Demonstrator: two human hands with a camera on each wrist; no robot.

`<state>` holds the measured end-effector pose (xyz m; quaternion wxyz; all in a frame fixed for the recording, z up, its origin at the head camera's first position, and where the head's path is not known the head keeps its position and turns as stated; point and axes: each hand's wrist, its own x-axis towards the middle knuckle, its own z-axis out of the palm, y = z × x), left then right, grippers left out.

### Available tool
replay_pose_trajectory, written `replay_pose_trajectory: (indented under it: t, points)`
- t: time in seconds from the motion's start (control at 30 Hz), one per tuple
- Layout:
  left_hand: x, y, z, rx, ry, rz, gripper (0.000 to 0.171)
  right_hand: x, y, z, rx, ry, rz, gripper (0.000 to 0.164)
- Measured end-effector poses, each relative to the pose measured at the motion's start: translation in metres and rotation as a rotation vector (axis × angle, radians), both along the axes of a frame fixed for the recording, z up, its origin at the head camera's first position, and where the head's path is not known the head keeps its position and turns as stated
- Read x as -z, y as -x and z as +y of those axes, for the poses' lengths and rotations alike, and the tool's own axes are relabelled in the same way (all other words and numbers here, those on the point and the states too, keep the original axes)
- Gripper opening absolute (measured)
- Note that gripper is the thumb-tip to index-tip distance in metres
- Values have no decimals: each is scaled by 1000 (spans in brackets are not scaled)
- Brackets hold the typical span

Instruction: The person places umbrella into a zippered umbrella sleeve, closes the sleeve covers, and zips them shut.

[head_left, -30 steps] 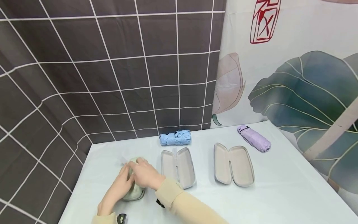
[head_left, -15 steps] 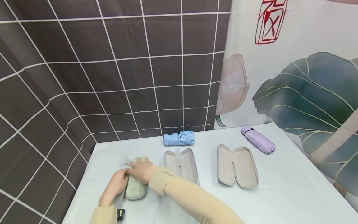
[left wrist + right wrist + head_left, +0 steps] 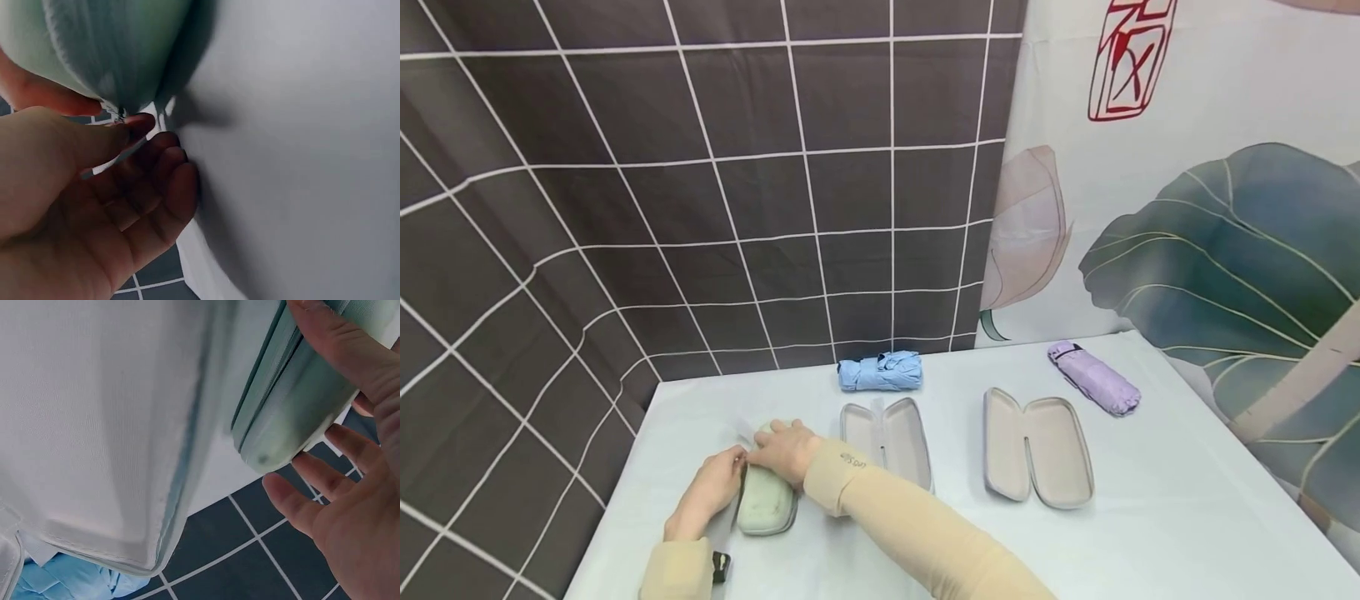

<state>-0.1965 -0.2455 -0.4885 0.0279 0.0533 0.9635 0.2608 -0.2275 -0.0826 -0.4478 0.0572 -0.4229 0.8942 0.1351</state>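
Note:
A pale green zippered hard case [image 3: 766, 507] lies closed on the left part of the white table. My left hand [image 3: 710, 489] is at its left side. In the left wrist view, thumb and forefinger pinch the small metal zipper pull [image 3: 120, 115] at the seam, the other fingers curling below. My right hand [image 3: 786, 452] lies across the far half of the case, gripping it between thumb and fingers. In the right wrist view the thumb lies along the zipper side, with the fingers [image 3: 322, 478] round the far end. The right hand covers part of the lid.
An open grey case [image 3: 906, 442] stands just right of my hands, partly behind my right sleeve. Farther right is another open case [image 3: 1060, 450]. A folded blue umbrella [image 3: 880, 372] and a folded purple umbrella [image 3: 1093, 377] lie along the back of the table [image 3: 1195, 508].
My hands have moved apart: the right slid over the case's far half, and the left drew to its left side. More of the lid shows. The last half second brings little movement.

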Motion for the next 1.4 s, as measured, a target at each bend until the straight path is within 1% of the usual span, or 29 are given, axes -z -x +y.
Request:
replay_pose_trajectory:
  t: [0.07,0.3,0.5,0.6,0.73,0.87,1.0,1.17,1.27,1.4]
  points:
    - [1,-1,-1,1,9,7,18,0,1,0,-9,-5,12,97]
    - [9,-6,-10,-16,33,4,18,1,-1,-2,-11,24,2,89]
    - [7,-12,-10,-20,23,-11,19,1,-4,-4,-1,24,32,86]
    - [6,-15,-10,-25,17,-31,19,1,-5,-5,20,39,35,82]
    - [4,-18,-10,-44,-1,-55,20,2,-6,-9,72,52,58,79]
    - [4,-22,-11,-57,-9,-80,21,3,-6,-13,119,41,78,78]
    - [4,-27,-14,-63,-2,-99,22,6,-6,-17,144,15,97,76]
    - [5,-31,-17,-72,0,-115,22,9,-6,-21,183,2,107,74]
    - [5,-34,-18,-73,-8,-113,22,10,-6,-24,213,8,103,74]
    - [6,-38,-21,-85,-24,-112,22,11,-6,-27,231,12,104,74]
